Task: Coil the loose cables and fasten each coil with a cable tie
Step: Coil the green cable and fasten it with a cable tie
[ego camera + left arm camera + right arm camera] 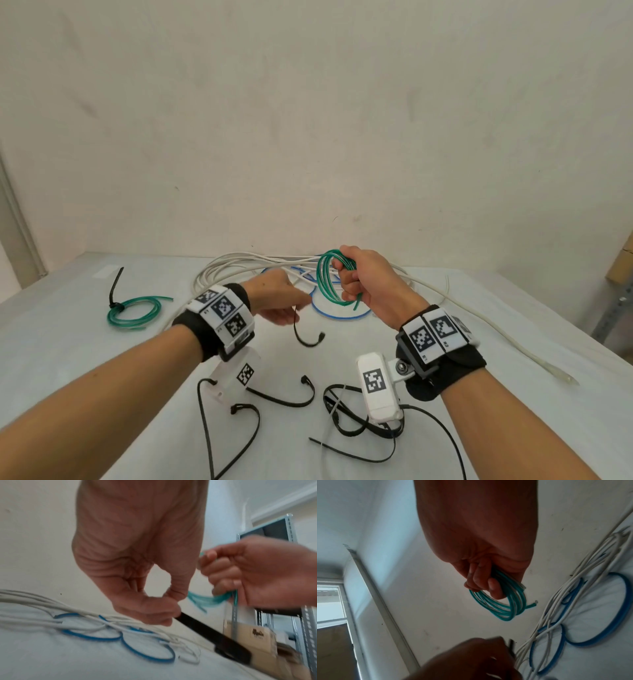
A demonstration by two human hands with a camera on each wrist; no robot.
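Right hand [368, 281] grips a coiled green plastic cable [329, 281]; left hand [279, 298] pinches a black cable tie [306, 331]. Loosened fingers could let the loops spring apart.

Both forearms raised; right hand [364, 281] fisted, left hand [279, 298] pinching with thumb and fingertips

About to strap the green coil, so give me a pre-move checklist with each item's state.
1. Right hand grips green coil: ok.
2. Coil loops bunched together: ok.
3. Left hand pinches black cable tie: ok.
4. Tie already around coil: not ok, it hangs apart below the hand.
5. Tie's head end free: ok.
6. Coil's loose end tucked in: not ok, it sticks out.
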